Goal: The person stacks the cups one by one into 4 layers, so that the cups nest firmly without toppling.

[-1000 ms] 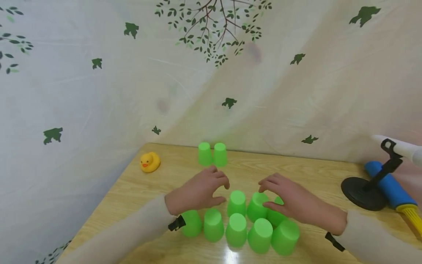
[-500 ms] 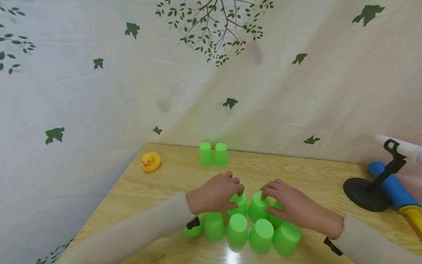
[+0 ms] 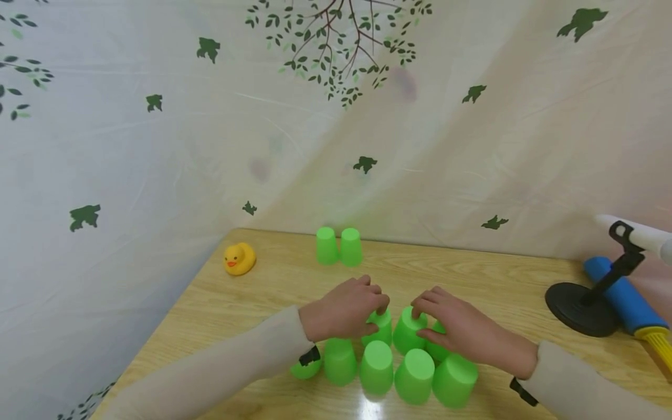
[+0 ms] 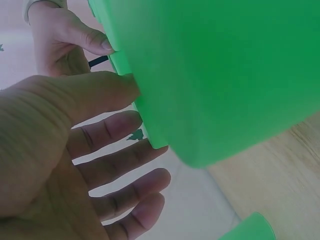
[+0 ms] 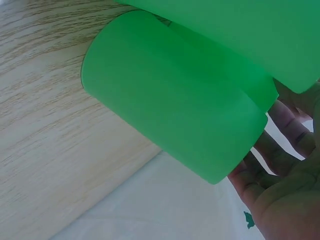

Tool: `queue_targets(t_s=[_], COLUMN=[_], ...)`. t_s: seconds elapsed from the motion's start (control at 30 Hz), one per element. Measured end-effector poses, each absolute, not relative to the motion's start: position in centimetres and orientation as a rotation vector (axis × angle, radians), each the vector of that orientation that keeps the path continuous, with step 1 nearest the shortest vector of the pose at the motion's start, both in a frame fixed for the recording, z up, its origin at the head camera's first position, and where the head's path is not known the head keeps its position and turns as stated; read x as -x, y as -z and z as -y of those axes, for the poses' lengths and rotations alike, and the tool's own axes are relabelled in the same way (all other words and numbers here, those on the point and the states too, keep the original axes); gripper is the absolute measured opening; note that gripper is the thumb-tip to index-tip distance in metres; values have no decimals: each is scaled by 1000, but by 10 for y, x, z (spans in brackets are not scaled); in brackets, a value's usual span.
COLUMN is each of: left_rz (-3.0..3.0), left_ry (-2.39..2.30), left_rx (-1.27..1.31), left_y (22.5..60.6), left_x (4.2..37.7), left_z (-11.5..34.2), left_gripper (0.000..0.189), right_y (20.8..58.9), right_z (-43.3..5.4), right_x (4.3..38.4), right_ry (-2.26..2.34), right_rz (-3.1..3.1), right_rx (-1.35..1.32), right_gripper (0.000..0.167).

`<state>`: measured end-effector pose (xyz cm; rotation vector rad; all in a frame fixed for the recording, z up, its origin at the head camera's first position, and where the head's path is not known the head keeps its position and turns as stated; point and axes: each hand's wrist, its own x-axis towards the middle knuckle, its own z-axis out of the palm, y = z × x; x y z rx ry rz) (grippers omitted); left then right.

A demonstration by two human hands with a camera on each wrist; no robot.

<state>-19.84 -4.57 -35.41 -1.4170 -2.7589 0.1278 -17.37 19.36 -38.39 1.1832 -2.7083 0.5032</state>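
Observation:
Several green cups stand upside down on the wooden table, in a front row with a cup (image 3: 376, 373) at its middle and a shorter row behind. My left hand (image 3: 343, 309) pinches the top of the left back cup (image 3: 382, 335), thumb on the near side and fingers beyond. Beside it, my right hand (image 3: 469, 329) curls its fingers and thumb round the top of the middle back cup (image 3: 406, 338). The right hand partly hides a third back cup (image 3: 437, 350). In the left wrist view, a near green cup (image 4: 230, 80) covers much of the grip.
Two more green cups, one of them the left cup (image 3: 326, 248), stand at the table's back edge. A yellow rubber duck (image 3: 240, 259) sits at the back left. On the right are a black round stand (image 3: 580, 309) and a blue tube (image 3: 637, 306) with a yellow end.
My left hand has moved right from beside the back row onto its left cup. The right hand has sunk slightly at the middle back cup. The cups have stayed in place.

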Motion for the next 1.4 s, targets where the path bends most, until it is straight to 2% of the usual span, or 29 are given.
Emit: queue_targets(t_s=[0.27, 0.43, 0.7, 1.07, 1.4], left_rz=[2724, 2716, 2679, 2827, 2945], left_ry=[-86, 91, 220, 113, 29], left_rx=[1417, 1358, 1231, 1109, 1078], left_y=[348, 336, 336, 349, 356], left_x=[202, 217, 253, 305, 330], left_z=[48, 58, 64, 41, 23], left_gripper=[23, 24, 22, 23, 25], right_y=[382, 375, 363, 366, 380], right_z=[-199, -204, -214, -217, -206], right_x=[172, 179, 213, 256, 289], right_ry=[-503, -505, -463, -524, -521], right_rz=[2667, 2594, 2557, 2690, 2785], right_rx=[-1155, -1100, -988, -896, -863], right_gripper=[28, 28, 27, 24, 22])
